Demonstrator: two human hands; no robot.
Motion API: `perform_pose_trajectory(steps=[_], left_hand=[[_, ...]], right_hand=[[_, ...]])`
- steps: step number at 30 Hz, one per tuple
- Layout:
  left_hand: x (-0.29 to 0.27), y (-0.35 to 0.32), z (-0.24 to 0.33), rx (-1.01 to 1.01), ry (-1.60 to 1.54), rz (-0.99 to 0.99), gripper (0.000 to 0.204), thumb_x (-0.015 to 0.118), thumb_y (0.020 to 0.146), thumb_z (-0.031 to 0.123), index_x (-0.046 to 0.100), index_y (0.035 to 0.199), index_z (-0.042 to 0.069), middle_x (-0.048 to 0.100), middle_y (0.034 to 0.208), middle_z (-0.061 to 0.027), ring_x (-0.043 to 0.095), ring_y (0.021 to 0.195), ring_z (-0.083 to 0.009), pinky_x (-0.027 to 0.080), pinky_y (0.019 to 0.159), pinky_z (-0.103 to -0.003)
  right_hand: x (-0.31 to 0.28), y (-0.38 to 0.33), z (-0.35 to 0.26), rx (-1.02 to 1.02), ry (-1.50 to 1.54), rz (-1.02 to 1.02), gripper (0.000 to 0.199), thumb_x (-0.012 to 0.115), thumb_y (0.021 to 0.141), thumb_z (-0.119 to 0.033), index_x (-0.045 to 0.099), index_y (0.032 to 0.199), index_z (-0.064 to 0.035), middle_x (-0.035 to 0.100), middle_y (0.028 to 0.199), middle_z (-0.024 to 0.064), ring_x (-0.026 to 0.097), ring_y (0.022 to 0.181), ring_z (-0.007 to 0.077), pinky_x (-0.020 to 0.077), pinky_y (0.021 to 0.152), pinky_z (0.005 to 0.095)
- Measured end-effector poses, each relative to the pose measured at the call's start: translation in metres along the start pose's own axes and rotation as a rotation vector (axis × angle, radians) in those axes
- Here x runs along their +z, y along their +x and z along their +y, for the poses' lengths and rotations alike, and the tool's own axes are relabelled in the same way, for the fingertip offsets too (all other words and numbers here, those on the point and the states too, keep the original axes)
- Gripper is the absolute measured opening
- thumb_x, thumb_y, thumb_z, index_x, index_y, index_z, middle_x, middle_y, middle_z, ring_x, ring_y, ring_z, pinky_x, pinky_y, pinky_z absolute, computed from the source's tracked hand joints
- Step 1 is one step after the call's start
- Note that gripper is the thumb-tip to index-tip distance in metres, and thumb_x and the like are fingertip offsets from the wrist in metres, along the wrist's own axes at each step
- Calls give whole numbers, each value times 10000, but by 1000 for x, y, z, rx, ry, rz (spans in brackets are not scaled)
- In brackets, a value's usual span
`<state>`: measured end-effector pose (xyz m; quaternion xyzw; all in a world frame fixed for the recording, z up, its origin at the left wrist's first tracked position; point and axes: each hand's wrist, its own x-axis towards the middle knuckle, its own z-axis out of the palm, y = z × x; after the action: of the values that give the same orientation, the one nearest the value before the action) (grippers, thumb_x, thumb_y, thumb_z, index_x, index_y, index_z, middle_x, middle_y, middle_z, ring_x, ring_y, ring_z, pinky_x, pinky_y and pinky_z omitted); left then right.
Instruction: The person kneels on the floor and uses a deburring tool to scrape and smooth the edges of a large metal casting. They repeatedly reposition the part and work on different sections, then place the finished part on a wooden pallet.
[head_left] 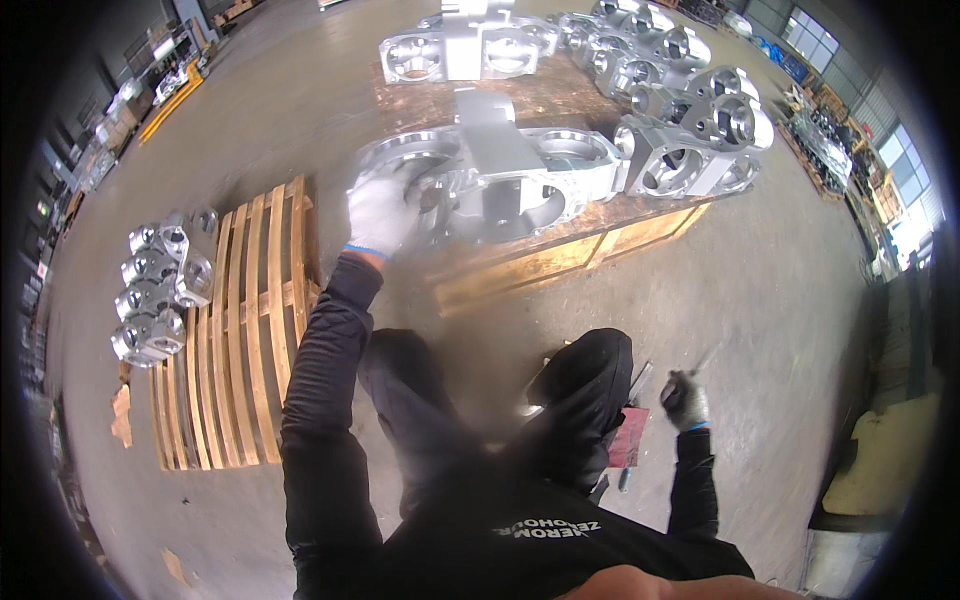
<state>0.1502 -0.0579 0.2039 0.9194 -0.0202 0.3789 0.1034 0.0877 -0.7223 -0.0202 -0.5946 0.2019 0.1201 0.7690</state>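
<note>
My left hand (378,212), in a whitish glove with a blue cuff edge, is at the left end of a large silver metal casting (505,160). It touches or overlaps the casting's rim there; its fingers are blurred, so I cannot tell their grip. The casting has wide round openings and a raised middle band, and lies at the near edge of a wooden platform (590,222). Low on the right, well away from the casting, my right hand (686,402) wears a dirty grey glove. Its fingers are closed around a thin rod-like tool (712,354), which points up and right.
Similar castings (460,52) stand farther back on the platform, with more clustered at its right (700,130). To the left lies a slatted wooden pallet (245,330) beside several smaller castings (160,290). A red cloth-like piece (627,438) lies on the floor near my right knee.
</note>
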Motion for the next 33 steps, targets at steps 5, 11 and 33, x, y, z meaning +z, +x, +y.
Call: perform_pose_trajectory(steps=[5, 11, 33], left_hand=[[-11, -19, 3, 161, 190, 96, 285, 695, 921, 229, 768, 1182, 139, 742, 1225, -42, 689, 1108, -256, 522, 989, -448], [-15, -35, 5, 113, 119, 116, 370, 718, 898, 222, 719, 1255, 126, 721, 1284, -88, 675, 1178, -293, 514, 1019, -444], [-8, 8, -11, -89, 105, -250, 289, 607, 976, 312, 755, 1119, 108, 751, 1119, -140, 663, 1146, -337, 485, 1011, -468]], right_hand=[[84, -13, -4, -58, 78, 138, 281, 632, 1056, -376, 604, 1029, -97, 578, 761, 1, 532, 577, 94, 484, 531, 244], [230, -58, -73, -705, -255, 55, 556, 570, 1093, -188, 398, 1596, -26, 591, 874, 15, 519, 617, 74, 490, 559, 267], [427, -47, 53, -548, 210, -678, 471, 560, 1080, -34, 493, 1546, 0, 702, 1350, 98, 602, 1254, 118, 432, 1095, 285]])
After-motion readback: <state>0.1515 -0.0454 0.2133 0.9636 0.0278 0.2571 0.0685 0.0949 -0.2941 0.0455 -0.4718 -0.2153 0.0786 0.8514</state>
